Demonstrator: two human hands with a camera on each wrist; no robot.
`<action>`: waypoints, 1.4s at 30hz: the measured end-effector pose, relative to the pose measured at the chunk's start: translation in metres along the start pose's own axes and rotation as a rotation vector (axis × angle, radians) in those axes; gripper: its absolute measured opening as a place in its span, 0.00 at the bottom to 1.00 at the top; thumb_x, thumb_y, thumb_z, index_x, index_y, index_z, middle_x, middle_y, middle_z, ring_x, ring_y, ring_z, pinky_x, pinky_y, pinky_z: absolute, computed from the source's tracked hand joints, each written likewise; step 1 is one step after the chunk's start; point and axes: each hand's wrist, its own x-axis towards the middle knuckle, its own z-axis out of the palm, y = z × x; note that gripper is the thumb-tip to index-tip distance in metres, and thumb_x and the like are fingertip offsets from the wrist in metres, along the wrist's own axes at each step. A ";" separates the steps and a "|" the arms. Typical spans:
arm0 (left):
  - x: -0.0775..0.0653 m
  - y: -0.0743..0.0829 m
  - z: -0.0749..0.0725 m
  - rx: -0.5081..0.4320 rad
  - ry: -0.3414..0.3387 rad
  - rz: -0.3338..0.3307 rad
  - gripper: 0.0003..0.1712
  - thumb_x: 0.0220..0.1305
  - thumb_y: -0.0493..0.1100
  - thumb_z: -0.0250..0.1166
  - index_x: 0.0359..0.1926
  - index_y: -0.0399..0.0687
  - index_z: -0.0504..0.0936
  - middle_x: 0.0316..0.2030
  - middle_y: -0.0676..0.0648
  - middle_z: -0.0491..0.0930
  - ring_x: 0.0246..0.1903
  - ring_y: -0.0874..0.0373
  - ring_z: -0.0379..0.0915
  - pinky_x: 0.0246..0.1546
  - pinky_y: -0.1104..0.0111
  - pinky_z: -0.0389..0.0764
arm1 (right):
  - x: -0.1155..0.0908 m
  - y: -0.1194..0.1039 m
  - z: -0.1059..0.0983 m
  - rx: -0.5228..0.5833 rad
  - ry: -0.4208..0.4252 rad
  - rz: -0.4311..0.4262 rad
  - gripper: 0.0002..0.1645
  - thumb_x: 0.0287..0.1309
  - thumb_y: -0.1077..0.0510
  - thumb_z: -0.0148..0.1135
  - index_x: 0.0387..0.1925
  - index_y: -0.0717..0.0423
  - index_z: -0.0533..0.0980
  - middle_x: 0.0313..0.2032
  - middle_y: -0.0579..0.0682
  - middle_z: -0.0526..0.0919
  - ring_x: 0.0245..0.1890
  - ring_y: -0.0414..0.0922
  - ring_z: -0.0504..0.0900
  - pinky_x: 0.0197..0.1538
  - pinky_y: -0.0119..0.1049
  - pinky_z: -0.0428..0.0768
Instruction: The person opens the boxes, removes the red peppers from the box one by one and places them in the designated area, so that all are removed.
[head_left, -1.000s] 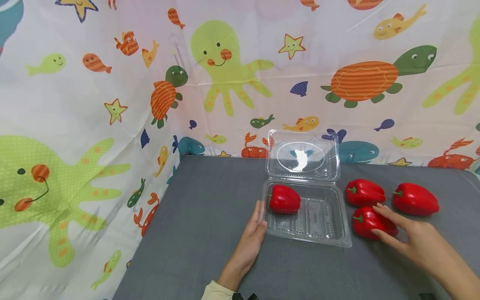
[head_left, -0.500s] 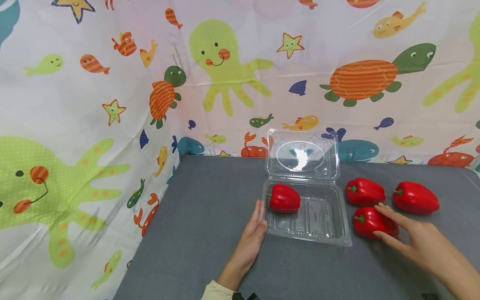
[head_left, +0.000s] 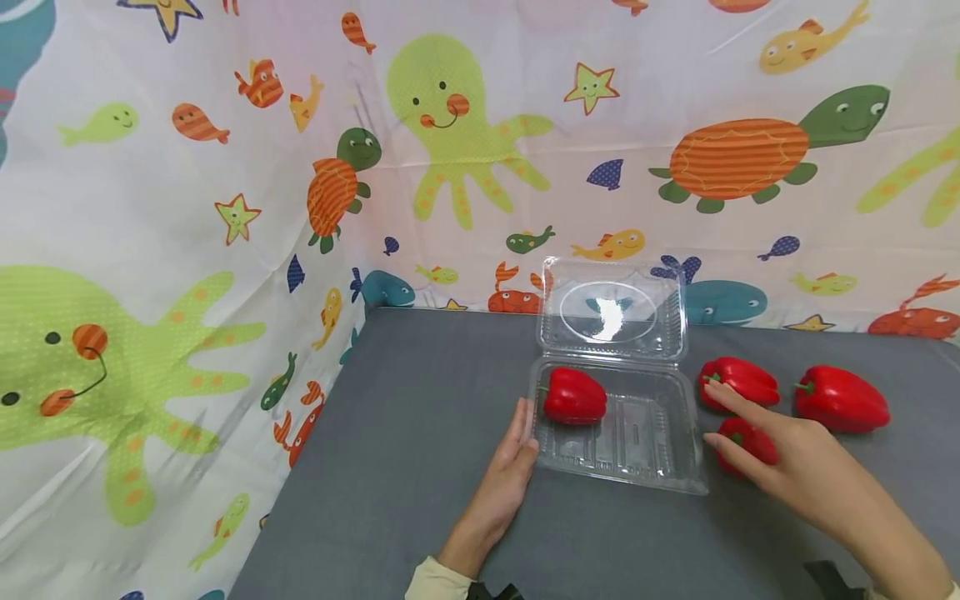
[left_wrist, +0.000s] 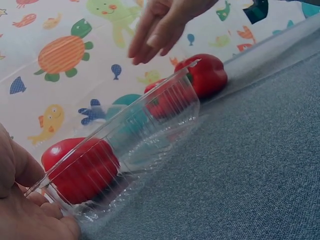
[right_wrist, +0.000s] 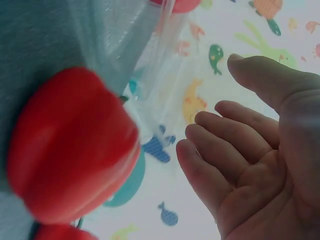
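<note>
A clear plastic clamshell container (head_left: 637,437) lies with its lid (head_left: 611,312) raised at the back. Inside it, on the left, rests a red bell pepper (head_left: 574,397). My left hand (head_left: 491,492) grips the container's left edge, thumb above the rim and fingers below in the left wrist view. Spread above the front pepper (head_left: 752,443), just right of the container, is my right hand (head_left: 813,467). Its palm and fingers hold nothing in the right wrist view, where a pepper (right_wrist: 75,150) stands apart from the fingers. The hand hides part of that front pepper.
Two more red bell peppers stand behind the right hand, one near the container (head_left: 746,375) and one farther right (head_left: 842,398). A dark grey cloth (head_left: 420,400) covers the table. Sheets with printed sea animals (head_left: 480,208) hang behind and on the left.
My right hand has come off the front pepper, its fingers moving left and up over it. The peppers and container stay put, and my left hand keeps its place.
</note>
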 end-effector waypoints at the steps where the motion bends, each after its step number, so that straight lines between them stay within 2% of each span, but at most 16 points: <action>1: 0.000 0.000 0.000 0.001 -0.003 0.001 0.39 0.85 0.37 0.42 0.86 0.49 0.35 0.85 0.55 0.40 0.83 0.58 0.30 0.82 0.53 0.37 | 0.003 -0.003 -0.001 0.004 -0.008 -0.003 0.54 0.51 0.50 0.84 0.78 0.49 0.68 0.15 0.36 0.66 0.13 0.31 0.64 0.23 0.28 0.72; 6: -0.001 0.001 0.001 0.005 -0.008 -0.006 0.39 0.85 0.37 0.42 0.86 0.50 0.35 0.85 0.58 0.39 0.83 0.61 0.30 0.82 0.56 0.36 | 0.017 -0.015 0.002 0.037 -0.072 -0.006 0.57 0.55 0.47 0.81 0.81 0.48 0.63 0.18 0.37 0.71 0.14 0.33 0.65 0.23 0.29 0.73; 7: -0.001 0.001 0.001 0.005 -0.006 -0.006 0.39 0.85 0.37 0.42 0.86 0.50 0.35 0.85 0.58 0.39 0.83 0.60 0.30 0.82 0.56 0.36 | 0.019 -0.017 0.004 0.042 -0.083 -0.011 0.56 0.56 0.46 0.80 0.81 0.48 0.62 0.22 0.39 0.76 0.14 0.33 0.65 0.23 0.29 0.73; 8: -0.001 0.001 0.001 0.005 -0.006 -0.007 0.39 0.85 0.37 0.42 0.86 0.50 0.35 0.85 0.58 0.39 0.83 0.60 0.30 0.82 0.55 0.36 | 0.022 -0.020 0.006 0.053 -0.088 -0.020 0.56 0.57 0.46 0.80 0.82 0.49 0.62 0.23 0.41 0.78 0.14 0.33 0.65 0.23 0.29 0.73; 9: -0.001 0.001 0.000 0.004 -0.005 -0.007 0.39 0.85 0.37 0.42 0.86 0.50 0.35 0.85 0.58 0.39 0.83 0.60 0.30 0.82 0.55 0.37 | 0.024 -0.023 0.008 0.065 -0.088 -0.035 0.56 0.57 0.46 0.80 0.81 0.49 0.62 0.28 0.45 0.83 0.14 0.32 0.65 0.23 0.29 0.74; 11: -0.001 0.001 0.000 0.007 -0.001 -0.007 0.39 0.85 0.37 0.42 0.86 0.51 0.36 0.85 0.57 0.40 0.83 0.59 0.30 0.82 0.54 0.36 | 0.030 -0.029 0.013 0.081 -0.094 -0.057 0.56 0.57 0.45 0.80 0.81 0.51 0.62 0.45 0.54 0.90 0.15 0.30 0.67 0.25 0.28 0.77; 13: -0.002 0.002 0.000 0.010 0.006 -0.009 0.39 0.85 0.37 0.43 0.86 0.52 0.36 0.85 0.58 0.40 0.83 0.59 0.30 0.82 0.54 0.36 | 0.036 -0.036 0.019 0.114 -0.112 -0.077 0.57 0.58 0.45 0.79 0.82 0.51 0.61 0.62 0.60 0.84 0.15 0.28 0.70 0.28 0.28 0.80; 14: -0.002 0.002 0.000 0.011 0.008 -0.010 0.39 0.85 0.37 0.43 0.86 0.52 0.36 0.85 0.58 0.40 0.83 0.59 0.30 0.82 0.54 0.36 | 0.039 -0.039 0.023 0.131 -0.123 -0.087 0.58 0.58 0.45 0.79 0.83 0.51 0.59 0.64 0.61 0.82 0.16 0.28 0.71 0.29 0.28 0.81; 15: -0.002 0.003 0.000 0.012 0.011 -0.010 0.39 0.85 0.37 0.43 0.86 0.52 0.36 0.85 0.58 0.40 0.83 0.60 0.30 0.82 0.54 0.36 | 0.042 -0.043 0.027 0.139 -0.134 -0.092 0.59 0.58 0.44 0.79 0.83 0.51 0.58 0.70 0.62 0.77 0.17 0.27 0.73 0.31 0.29 0.84; 18: -0.002 0.002 0.000 0.011 0.014 -0.013 0.39 0.85 0.37 0.43 0.86 0.51 0.36 0.85 0.58 0.40 0.83 0.61 0.30 0.82 0.55 0.35 | 0.049 -0.053 0.038 0.170 -0.160 -0.100 0.60 0.59 0.43 0.78 0.84 0.50 0.56 0.73 0.63 0.73 0.24 0.34 0.85 0.36 0.37 0.89; 20: -0.002 0.001 0.001 0.003 0.010 -0.010 0.39 0.85 0.36 0.42 0.86 0.50 0.36 0.85 0.57 0.40 0.83 0.60 0.30 0.82 0.55 0.35 | 0.051 -0.059 0.044 0.173 -0.169 -0.096 0.60 0.59 0.41 0.78 0.84 0.52 0.56 0.74 0.62 0.70 0.37 0.46 0.92 0.43 0.44 0.90; 22: -0.002 0.001 0.001 0.000 0.010 -0.012 0.39 0.85 0.36 0.42 0.86 0.50 0.36 0.85 0.57 0.40 0.83 0.60 0.30 0.82 0.56 0.35 | 0.053 -0.063 0.049 0.177 -0.170 -0.096 0.60 0.59 0.41 0.78 0.83 0.55 0.58 0.76 0.62 0.67 0.49 0.57 0.91 0.46 0.50 0.90; 25: -0.001 0.002 0.002 -0.003 0.011 -0.010 0.39 0.85 0.36 0.42 0.86 0.49 0.36 0.85 0.55 0.39 0.83 0.58 0.29 0.82 0.54 0.35 | 0.055 -0.069 0.056 0.175 -0.170 -0.087 0.60 0.58 0.42 0.79 0.82 0.56 0.58 0.77 0.61 0.65 0.63 0.64 0.82 0.51 0.55 0.87; 30: -0.001 0.001 0.002 0.005 0.012 -0.012 0.39 0.85 0.37 0.42 0.86 0.51 0.36 0.85 0.55 0.39 0.83 0.56 0.29 0.82 0.52 0.35 | 0.057 -0.076 0.070 0.171 -0.154 -0.104 0.61 0.58 0.45 0.80 0.83 0.58 0.57 0.78 0.61 0.62 0.70 0.65 0.73 0.57 0.60 0.83; 42: -0.002 -0.002 0.009 -0.019 0.037 0.020 0.39 0.84 0.35 0.42 0.86 0.49 0.36 0.85 0.53 0.41 0.84 0.53 0.26 0.81 0.49 0.33 | 0.069 -0.077 0.088 0.168 -0.134 -0.144 0.60 0.60 0.47 0.79 0.83 0.60 0.55 0.80 0.60 0.58 0.75 0.62 0.68 0.65 0.58 0.77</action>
